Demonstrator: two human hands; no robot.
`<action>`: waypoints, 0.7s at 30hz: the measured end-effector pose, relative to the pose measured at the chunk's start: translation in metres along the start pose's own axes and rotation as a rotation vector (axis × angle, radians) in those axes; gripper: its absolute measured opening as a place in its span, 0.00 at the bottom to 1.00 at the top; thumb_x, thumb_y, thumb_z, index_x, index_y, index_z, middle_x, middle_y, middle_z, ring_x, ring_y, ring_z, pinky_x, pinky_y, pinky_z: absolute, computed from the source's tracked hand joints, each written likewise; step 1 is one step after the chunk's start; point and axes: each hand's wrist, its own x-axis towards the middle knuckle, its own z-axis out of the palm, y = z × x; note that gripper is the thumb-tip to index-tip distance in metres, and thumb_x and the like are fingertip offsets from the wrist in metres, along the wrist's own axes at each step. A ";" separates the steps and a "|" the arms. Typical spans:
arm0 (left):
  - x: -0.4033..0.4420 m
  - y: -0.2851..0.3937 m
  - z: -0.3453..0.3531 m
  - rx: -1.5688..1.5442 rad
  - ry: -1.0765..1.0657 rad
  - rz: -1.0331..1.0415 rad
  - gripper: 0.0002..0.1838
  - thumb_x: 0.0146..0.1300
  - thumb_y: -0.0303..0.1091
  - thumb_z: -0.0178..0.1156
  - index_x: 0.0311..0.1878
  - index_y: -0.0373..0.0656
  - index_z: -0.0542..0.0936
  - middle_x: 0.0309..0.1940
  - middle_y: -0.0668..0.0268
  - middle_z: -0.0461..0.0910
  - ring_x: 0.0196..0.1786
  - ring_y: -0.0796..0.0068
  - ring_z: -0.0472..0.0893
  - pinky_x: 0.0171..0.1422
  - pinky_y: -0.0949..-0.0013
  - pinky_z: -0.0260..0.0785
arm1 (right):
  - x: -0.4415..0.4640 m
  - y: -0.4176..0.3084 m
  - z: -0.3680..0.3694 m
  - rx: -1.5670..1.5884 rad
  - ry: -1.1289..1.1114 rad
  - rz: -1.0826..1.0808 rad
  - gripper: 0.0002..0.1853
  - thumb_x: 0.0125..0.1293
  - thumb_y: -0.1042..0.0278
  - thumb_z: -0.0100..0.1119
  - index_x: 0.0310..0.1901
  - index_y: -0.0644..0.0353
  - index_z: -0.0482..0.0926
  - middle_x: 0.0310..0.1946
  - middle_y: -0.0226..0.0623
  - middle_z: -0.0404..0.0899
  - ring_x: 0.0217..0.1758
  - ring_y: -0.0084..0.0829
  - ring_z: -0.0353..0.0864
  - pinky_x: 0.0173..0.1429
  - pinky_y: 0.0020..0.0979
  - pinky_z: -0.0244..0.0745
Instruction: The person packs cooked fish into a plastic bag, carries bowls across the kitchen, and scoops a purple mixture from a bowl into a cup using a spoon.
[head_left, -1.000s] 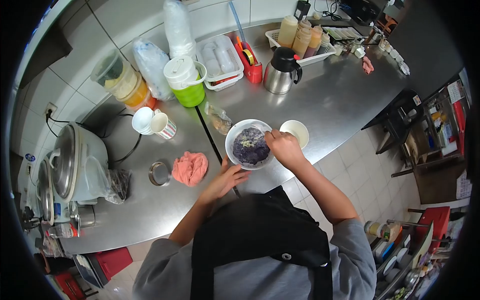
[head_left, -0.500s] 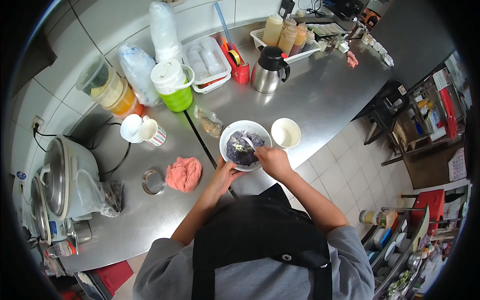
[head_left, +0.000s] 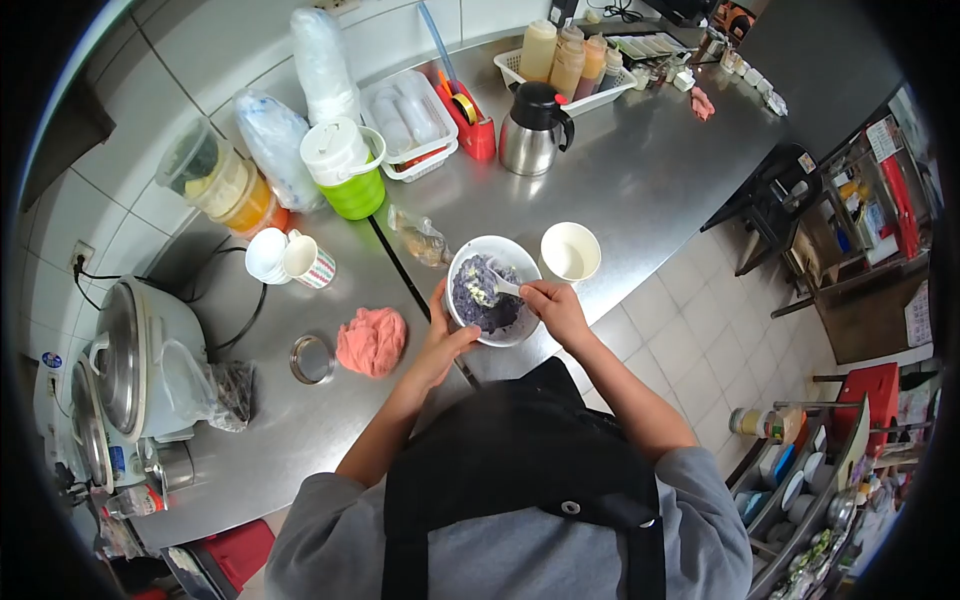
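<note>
A white bowl [head_left: 527, 325] holds purple mash [head_left: 487, 312] with pale yellow bits on it. My left hand [head_left: 441, 343] grips the bowl's left and near side, thumb over the rim. In my right hand [head_left: 557, 308] is the handle of a white spoon [head_left: 507, 287], its head down in the mash. An off-white paper tub [head_left: 571, 253] stands just right of the bowl, with nothing visible inside it. Close behind the bowl lies a clear plastic bag [head_left: 420, 238] with something brown in it.
A pink cloth [head_left: 371, 342] and a metal ring [head_left: 312, 360] lie to the left, near paper cups [head_left: 310, 262]. Farther back stand a green-and-white jug [head_left: 345, 170], a steel thermos [head_left: 530, 135] and a basket of squeeze bottles [head_left: 598, 97]. Large cookers [head_left: 150, 350] occupy the far left.
The bowl has tipped a little and turned slightly to the right. The spoon now lies flatter, and my right hand has moved slightly up and right. The camera view has shifted a bit.
</note>
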 end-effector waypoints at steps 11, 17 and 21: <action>-0.005 0.018 0.018 0.115 -0.004 0.088 0.53 0.56 0.28 0.65 0.75 0.54 0.37 0.66 0.57 0.55 0.63 0.62 0.68 0.56 0.60 0.74 | -0.011 -0.024 -0.009 0.341 -0.150 0.076 0.13 0.68 0.61 0.58 0.44 0.63 0.82 0.20 0.18 0.65 0.22 0.13 0.57 0.27 0.19 0.52; -0.005 0.018 0.028 0.042 0.075 0.066 0.52 0.57 0.30 0.65 0.75 0.55 0.38 0.66 0.57 0.56 0.64 0.61 0.68 0.55 0.59 0.74 | -0.018 -0.029 -0.028 0.469 -0.204 0.186 0.13 0.68 0.60 0.58 0.45 0.62 0.81 0.19 0.18 0.64 0.20 0.12 0.54 0.24 0.18 0.47; -0.002 0.023 0.032 0.013 0.045 0.104 0.52 0.57 0.29 0.64 0.74 0.56 0.37 0.66 0.56 0.56 0.63 0.60 0.69 0.54 0.58 0.75 | -0.021 -0.025 -0.041 0.577 -0.182 0.195 0.12 0.68 0.60 0.57 0.43 0.61 0.81 0.19 0.19 0.65 0.19 0.12 0.53 0.24 0.18 0.46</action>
